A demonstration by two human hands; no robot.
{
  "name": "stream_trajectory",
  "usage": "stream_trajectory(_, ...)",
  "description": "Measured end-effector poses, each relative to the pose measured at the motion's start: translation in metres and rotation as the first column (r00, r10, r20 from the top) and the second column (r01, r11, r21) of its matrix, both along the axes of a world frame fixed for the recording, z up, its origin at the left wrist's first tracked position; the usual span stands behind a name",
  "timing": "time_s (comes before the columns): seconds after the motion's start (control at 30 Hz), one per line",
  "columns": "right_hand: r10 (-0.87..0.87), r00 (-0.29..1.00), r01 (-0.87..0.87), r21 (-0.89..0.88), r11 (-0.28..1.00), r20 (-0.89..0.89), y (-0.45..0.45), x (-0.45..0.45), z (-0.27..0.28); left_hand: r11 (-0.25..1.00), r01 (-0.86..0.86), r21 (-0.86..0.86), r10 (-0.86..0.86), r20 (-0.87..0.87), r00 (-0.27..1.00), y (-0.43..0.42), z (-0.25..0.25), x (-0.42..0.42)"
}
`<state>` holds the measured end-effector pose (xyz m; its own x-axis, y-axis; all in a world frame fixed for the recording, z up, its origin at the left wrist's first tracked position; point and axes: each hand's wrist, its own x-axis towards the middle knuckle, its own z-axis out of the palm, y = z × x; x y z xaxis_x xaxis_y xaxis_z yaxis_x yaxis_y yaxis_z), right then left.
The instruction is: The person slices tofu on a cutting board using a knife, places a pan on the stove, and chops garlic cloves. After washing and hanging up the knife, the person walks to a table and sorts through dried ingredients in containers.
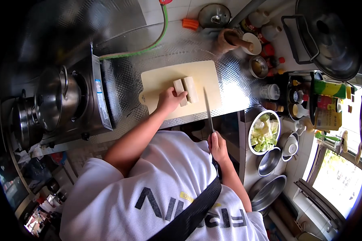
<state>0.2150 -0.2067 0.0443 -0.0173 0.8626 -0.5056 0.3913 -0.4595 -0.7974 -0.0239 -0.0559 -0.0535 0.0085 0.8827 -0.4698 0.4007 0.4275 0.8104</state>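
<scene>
On a cream cutting board lie two pale blocks side by side, a narrower left block and a wider right block. My left hand has its fingers on the lower part of the left block. A long knife is held by its handle in my right hand, below the board's right part. Its blade points up over the board, to the right of the blocks and apart from them.
Left stands a stove with a lidded steel pot. A green hose crosses behind the board. At the right are a bowl of cut cabbage, a steel bowl, and a mortar farther back.
</scene>
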Motion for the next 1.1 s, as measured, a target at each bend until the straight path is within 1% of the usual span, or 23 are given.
stream_trajectory(0.03, -0.082, 0.996, 0.082, 0.019, 0.996, -0.022, 0.004, 0.002, -0.007, 0.999, 0.034, 0.006, -0.033, -0.12, 0.992, 0.004, 0.025, 0.009)
stream_trajectory(0.07, -0.162, 0.983, 0.162, -0.01, 0.987, -0.081, 0.009, 0.006, -0.016, 0.998, 0.068, 0.007, -0.064, -0.238, 0.969, 0.006, 0.04, 0.015)
stream_trajectory(0.1, -0.215, 0.97, 0.208, -0.071, 0.976, -0.112, 0.014, 0.011, -0.025, 0.989, 0.145, 0.019, -0.13, -0.339, 0.932, 0.008, 0.022, 0.019)
stream_trajectory(0.13, -0.267, 0.953, 0.249, -0.133, 0.959, -0.14, 0.019, 0.017, -0.036, 0.987, 0.161, 0.003, -0.15, -0.361, 0.92, 0.009, 0.027, 0.024)
stream_trajectory(0.17, -0.23, 0.966, 0.212, -0.149, 0.966, -0.12, 0.023, 0.025, -0.051, 0.984, 0.177, -0.014, -0.169, -0.384, 0.908, 0.011, 0.031, 0.03)
stream_trajectory(0.2, -0.252, 0.961, 0.231, -0.174, 0.957, -0.113, 0.029, 0.026, -0.058, 0.981, 0.193, -0.031, -0.189, -0.408, 0.893, 0.012, 0.038, 0.036)
stream_trajectory(0.23, -0.274, 0.956, 0.25, -0.2, 0.947, -0.104, 0.033, 0.029, -0.064, 0.981, 0.186, -0.048, -0.188, -0.451, 0.873, 0.012, 0.049, 0.044)
stream_trajectory(0.3, -0.295, 0.949, 0.263, -0.24, 0.934, -0.107, 0.038, 0.035, -0.08, 0.988, 0.138, -0.061, -0.151, -0.473, 0.868, 0.014, 0.053, 0.054)
stream_trajectory(0.4, -0.228, 0.972, 0.215, -0.195, 0.957, -0.048, 0.041, 0.037, -0.093, 0.993, 0.072, -0.09, -0.107, -0.489, 0.866, 0.017, 0.055, 0.061)
stream_trajectory(0.43, -0.193, 0.979, 0.177, -0.192, 0.965, -0.067, 0.041, 0.036, -0.092, 0.994, 0.048, -0.102, -0.093, -0.491, 0.866, 0.017, 0.055, 0.064)
stream_trajectory(0.47, -0.157, 0.986, 0.144, -0.208, 0.967, -0.048, 0.041, 0.038, -0.089, 0.996, 0.006, -0.088, -0.049, -0.504, 0.862, 0.017, 0.054, 0.067)
stream_trajectory(0.57, -0.041, 0.999, 0.044, -0.196, 0.98, 0.02, 0.033, 0.05, -0.113, 0.992, -0.115, -0.059, 0.064, -0.552, 0.832, 0.015, 0.048, 0.08)
stream_trajectory(0.67, 0.03, 0.999, -0.022, -0.177, 0.984, 0.041, 0.032, 0.057, -0.108, 0.978, -0.2, -0.056, 0.127, -0.6, 0.79, 0.013, 0.046, 0.096)
stream_trajectory(0.7, 0.007, 1.0, -0.008, -0.113, 0.994, -0.006, 0.031, 0.058, -0.108, 0.975, -0.215, -0.057, 0.139, -0.6, 0.788, 0.013, 0.045, 0.098)
stream_trajectory(0.8, 0.055, 0.998, -0.054, -0.025, 0.998, 0.025, 0.034, 0.07, -0.109, 0.962, -0.269, -0.056, 0.185, -0.591, 0.785, 0.015, 0.04, 0.099)
stream_trajectory(0.83, 0.058, 0.998, -0.058, -0.025, 0.998, 0.025, 0.035, 0.073, -0.108, 0.956, -0.289, -0.057, 0.202, -0.587, 0.784, 0.016, 0.036, 0.095)
stream_trajectory(0.97, 0.05, 0.999, -0.05, -0.011, 0.999, 0.006, 0.038, 0.086, -0.109, 0.922, -0.351, -0.165, 0.265, -0.392, 0.881, 0.022, 0.015, 0.061)
stream_trajectory(1.0, 0.042, 0.999, -0.042, -0.003, 0.999, -0.003, 0.039, 0.088, -0.111, 0.925, -0.331, -0.183, 0.266, -0.308, 0.913, 0.022, 0.017, 0.054)
stream_trajectory(1.03, 0.066, 0.998, -0.065, -0.084, 0.994, 0.009, 0.04, 0.091, -0.108, 0.929, -0.31, -0.203, 0.265, -0.221, 0.939, 0.019, 0.019, 0.046)
stream_trajectory(1.1, 0.057, 0.998, -0.057, -0.09, 0.994, -0.007, 0.04, 0.093, -0.107, 0.927, -0.276, -0.253, 0.277, -0.031, 0.96, 0.018, 0.02, 0.031)
